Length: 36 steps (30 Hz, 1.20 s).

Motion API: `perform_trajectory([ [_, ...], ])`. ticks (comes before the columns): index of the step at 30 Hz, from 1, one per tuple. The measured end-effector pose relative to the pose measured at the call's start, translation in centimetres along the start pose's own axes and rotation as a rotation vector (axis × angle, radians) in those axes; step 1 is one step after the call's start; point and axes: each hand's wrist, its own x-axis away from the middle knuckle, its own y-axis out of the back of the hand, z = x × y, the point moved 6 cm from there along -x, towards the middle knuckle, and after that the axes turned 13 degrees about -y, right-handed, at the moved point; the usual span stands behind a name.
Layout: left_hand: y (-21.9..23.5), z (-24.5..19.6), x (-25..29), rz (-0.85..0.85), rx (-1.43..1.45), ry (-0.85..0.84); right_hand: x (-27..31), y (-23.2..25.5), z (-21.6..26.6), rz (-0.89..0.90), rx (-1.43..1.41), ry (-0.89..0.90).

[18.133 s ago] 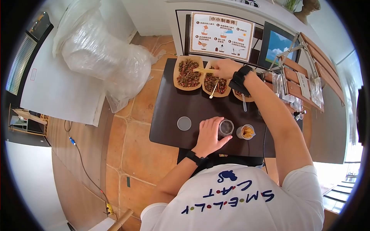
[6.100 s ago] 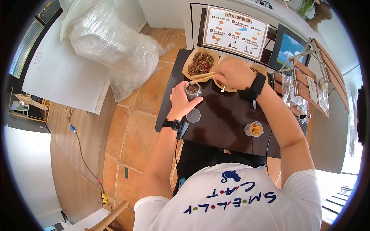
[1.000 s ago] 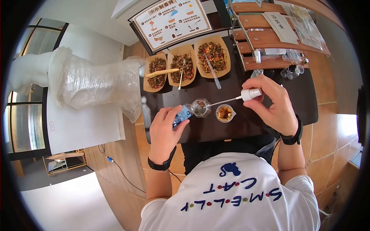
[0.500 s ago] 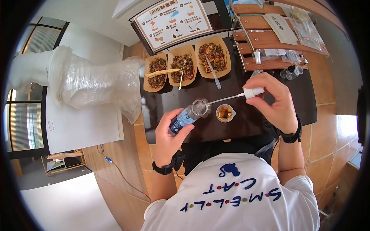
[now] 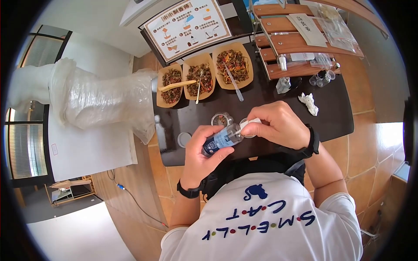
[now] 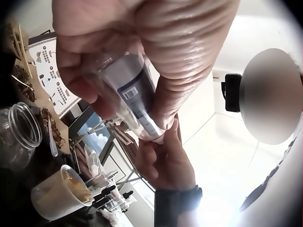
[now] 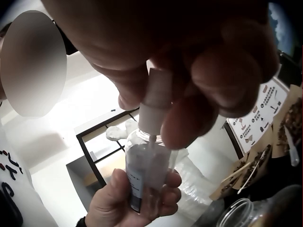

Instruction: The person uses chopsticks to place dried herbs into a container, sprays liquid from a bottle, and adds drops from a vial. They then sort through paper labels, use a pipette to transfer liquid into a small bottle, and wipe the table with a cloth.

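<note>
My left hand (image 5: 198,152) grips a clear spray bottle (image 5: 219,142) with a blue label, its neck pointing right. The thumb and fingers of my right hand (image 5: 281,124) pinch the white spray pump (image 7: 156,104) at the bottle's mouth. In the right wrist view, the pump's thin tube runs down inside the bottle. Just behind the bottle stands a round glass jar (image 5: 221,119) with dried bits in it. A clear plastic cup (image 6: 59,194) with yellowish pieces is in the left wrist view; in the head view my right hand hides most of it.
Three paper trays (image 5: 166,101) of dried herbs line the back of the dark table (image 5: 172,154). A round lid (image 5: 184,139) lies at left. Crumpled tissue (image 5: 309,104) and small bottles (image 5: 284,85) are at right, near a wooden rack (image 5: 278,27). A printed sign (image 5: 187,28) stands behind.
Earlier, the bottle was tilted over the jar and the pump's tube was outside it. Now the bottle is drawn back from the jar, and my right hand has come left, bringing the pump to its mouth.
</note>
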Motion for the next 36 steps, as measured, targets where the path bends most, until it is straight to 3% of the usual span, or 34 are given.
perform_trajectory([
  [2,-0.1,-0.1,-0.1,0.010,-0.022,-0.024,0.3,0.8,1.2,-0.001,-0.047,-0.037],
  [4,0.3,0.6,0.3,-0.080,0.019,0.063,0.2,0.7,1.4,0.004,-0.094,-0.070],
  [6,0.4,0.6,0.4,-0.083,0.008,0.055,0.1,0.8,1.0,-0.116,-0.252,0.094],
  [8,0.4,0.4,0.2,-0.075,0.003,0.046,0.2,1.0,0.8,-0.080,-0.203,0.151],
  [10,0.5,0.0,-0.1,-0.074,-0.026,0.007,0.0,0.8,0.2,0.024,0.026,0.006],
  [13,0.4,0.2,-0.1,-0.110,0.005,0.022,0.2,1.2,1.7,-0.077,-0.144,0.043],
  [16,0.2,-0.1,-0.3,-0.085,-0.047,-0.003,0.3,0.6,0.4,0.032,-0.086,-0.053],
  [20,-0.1,-0.2,-0.2,-0.052,-0.031,0.030,0.5,0.8,1.0,0.010,-0.082,-0.120],
  [22,-0.2,-0.3,-0.2,-0.065,-0.069,0.010,0.6,0.3,1.7,-0.111,-0.156,0.216],
  [23,-0.5,-0.4,-0.3,-0.063,-0.065,0.007,0.6,0.1,1.2,-0.131,-0.198,0.147],
  [25,-0.7,-1.7,-0.5,-0.118,-0.324,-0.141,0.8,-0.2,1.2,-0.151,-0.223,0.109],
  [29,-0.8,-0.4,0.5,-0.044,-0.388,-0.231,1.5,1.2,2.0,-0.202,-0.158,0.033],
  [31,0.9,0.4,1.0,-0.218,-0.320,-0.132,2.2,3.8,2.8,-0.369,-0.099,0.059],
  [32,1.6,0.9,1.4,-0.221,-0.319,-0.131,2.8,5.2,3.1,-0.435,-0.105,0.032],
  [34,4.6,3.8,3.1,-0.400,-0.341,0.085,3.6,7.6,3.2,-0.564,-0.010,-0.036],
  [36,6.3,5.7,5.0,-0.380,-0.491,0.137,3.6,8.9,2.7,-0.645,0.142,-0.055],
])
